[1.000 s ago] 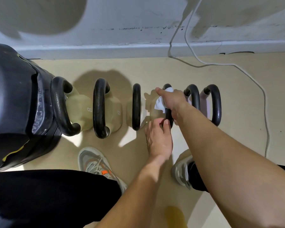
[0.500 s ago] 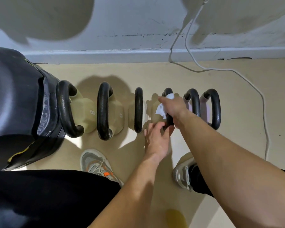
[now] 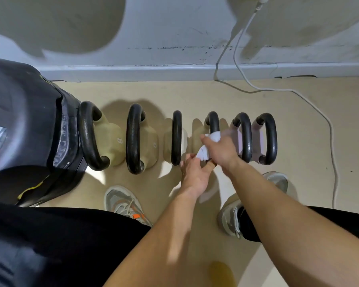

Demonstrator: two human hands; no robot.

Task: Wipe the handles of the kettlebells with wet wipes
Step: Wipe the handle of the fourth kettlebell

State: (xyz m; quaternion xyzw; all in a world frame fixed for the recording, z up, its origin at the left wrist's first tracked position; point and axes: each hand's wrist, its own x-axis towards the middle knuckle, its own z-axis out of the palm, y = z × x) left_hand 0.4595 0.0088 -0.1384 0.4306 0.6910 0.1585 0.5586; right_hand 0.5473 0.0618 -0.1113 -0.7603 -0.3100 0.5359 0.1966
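Right hand (image 3: 223, 151) is clamped on the white wet wipe (image 3: 205, 149), bunched against the black handle (image 3: 214, 123) of the fourth bell from the left. The wipe pokes out of the fist at ten o'clock and again at seven o'clock. I've got the left hand (image 3: 195, 175) just at six o'clock of the wipe, fingers curled round the near end of that same handle, thumb out to the left. The bare upper part of the handle shows at twelve o'clock of the fist. Six kettlebells (image 3: 114, 141) stand in a row on the beige floor (image 3: 309, 125), handles running away from me. Two grey shoes (image 3: 122, 201) sit at six o'clock of the row. At nine o'clock a big black machine (image 3: 25, 129) touches the first bell. At twelve o'clock a pale skirting board (image 3: 133, 71) and scuffed wall, with a white cable (image 3: 311, 104) trailing down at two o'clock.
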